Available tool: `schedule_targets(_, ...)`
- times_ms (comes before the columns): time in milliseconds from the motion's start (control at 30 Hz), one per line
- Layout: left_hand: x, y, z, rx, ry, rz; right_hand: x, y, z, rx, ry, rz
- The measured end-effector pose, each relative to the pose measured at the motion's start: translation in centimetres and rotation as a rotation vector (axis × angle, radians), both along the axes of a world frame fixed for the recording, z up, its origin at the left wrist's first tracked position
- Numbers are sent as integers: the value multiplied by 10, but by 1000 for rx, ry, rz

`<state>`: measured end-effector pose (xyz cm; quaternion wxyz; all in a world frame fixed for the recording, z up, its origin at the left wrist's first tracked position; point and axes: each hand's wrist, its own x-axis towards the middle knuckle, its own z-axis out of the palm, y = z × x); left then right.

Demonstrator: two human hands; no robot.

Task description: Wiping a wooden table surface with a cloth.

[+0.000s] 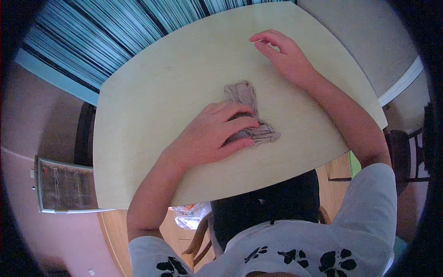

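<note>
A crumpled grey-brown knitted sock (241, 92) lies bent on the light wooden tabletop (155, 104). Over its middle rests my left hand (216, 133), palm down, with the fingers apart and slightly curled. Folds of the fabric show between thumb and forefinger, and the part under the palm is hidden. My right hand (282, 53) is farther off, over the far right of the table and apart from the sock. Its fingers are bent loosely, a gap shows between them and the thumb, and nothing is in it.
A striped string curtain (114, 38) hangs beyond the far edge of the table. To the left, a framed glass-fronted case (65, 185) stands by the wall. A clear plastic bag (192, 216) and a wooden chair (199, 239) are below the near edge. Dark furniture (398, 155) stands right.
</note>
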<state>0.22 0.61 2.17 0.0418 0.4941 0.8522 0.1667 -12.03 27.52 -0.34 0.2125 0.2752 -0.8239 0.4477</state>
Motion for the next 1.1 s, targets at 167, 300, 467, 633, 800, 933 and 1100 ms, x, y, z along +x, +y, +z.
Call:
schedule_targets(167,-22,-24,-11,46,109,144,1,2,-2,57,-64,-2)
schedule_targets(300,-38,-52,-16,29,53,595,0,2,-5,116,-57,-53)
schedule_targets(467,-30,-41,-20,-80,185,527,-1,0,-8,150,-95,-8)
schedule_targets(633,-8,-9,-15,-57,121,65,-3,3,-7,224,-73,28)
schedule_targets(800,-3,1,-11,-7,74,13,-4,8,-8,186,-179,19)
schedule_targets(933,-7,-8,-11,6,25,141,-6,7,-10,179,-240,50)
schedule_targets(1100,-19,-27,-9,-21,60,309,-8,6,-14,150,-122,22)
